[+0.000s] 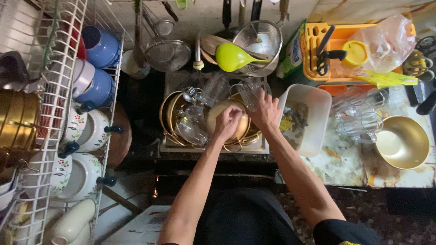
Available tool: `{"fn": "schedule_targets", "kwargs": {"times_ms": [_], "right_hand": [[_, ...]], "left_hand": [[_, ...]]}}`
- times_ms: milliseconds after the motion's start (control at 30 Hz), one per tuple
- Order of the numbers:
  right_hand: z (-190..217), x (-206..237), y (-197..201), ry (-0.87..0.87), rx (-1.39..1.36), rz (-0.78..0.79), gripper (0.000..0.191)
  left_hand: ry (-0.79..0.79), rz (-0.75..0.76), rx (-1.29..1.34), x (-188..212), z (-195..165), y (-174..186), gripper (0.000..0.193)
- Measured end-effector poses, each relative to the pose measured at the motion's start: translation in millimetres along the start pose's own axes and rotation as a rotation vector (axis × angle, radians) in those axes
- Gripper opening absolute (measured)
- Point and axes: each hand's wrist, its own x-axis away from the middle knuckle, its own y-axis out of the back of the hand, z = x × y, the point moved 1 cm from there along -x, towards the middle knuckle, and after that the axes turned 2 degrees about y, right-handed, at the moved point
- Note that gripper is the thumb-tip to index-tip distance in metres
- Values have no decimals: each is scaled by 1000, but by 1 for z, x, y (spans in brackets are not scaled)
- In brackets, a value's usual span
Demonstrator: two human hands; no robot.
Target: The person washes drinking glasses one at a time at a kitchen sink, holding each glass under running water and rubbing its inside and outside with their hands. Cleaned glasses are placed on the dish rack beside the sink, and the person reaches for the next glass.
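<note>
**Hands in a full sink**

Over the sink, crowded with gold bowls and clear glasses: left hand curled down onto a tan bowl in the middle, fingers closed against it. Just beyond, right hand wrapped round a clear glass. Right of the sink, a white tub holding food scraps. Farther right, a gold pan, bare inside. Behind the sink, strainers hanging.

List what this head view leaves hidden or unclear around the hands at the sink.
- Left hand: its fist hides whatever it holds against the golden bowl.
- Right hand: its grip on the clear glass is hidden by its back.
- Sink bottom: hidden under piled dishes.
- White tub contents: too small to identify.
</note>
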Motion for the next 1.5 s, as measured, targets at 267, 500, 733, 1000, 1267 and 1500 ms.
{"fn": "schedule_targets", "kwargs": {"times_ms": [267,500,733,1000,1267,1500], "right_hand": [[19,42,11,277,-268,-295,82],[74,21,-17,296,-355,-100,78],[116,-13,-31,314,-437,-110,76],[144,-44,-31,393,-426,-140,88],[146,-62,-28,487,-418,-184,91],[143,-69,-19,463,-545,-46,81]], "left_hand": [[374,76,493,6,12,32,37],[419,-12,562,9,30,72,52],[504,-98,596,12,38,102,58],[522,-96,629,8,30,115,59],[491,-166,785,-35,33,121,53],[590,-185,1007,-58,30,123,48]]}}
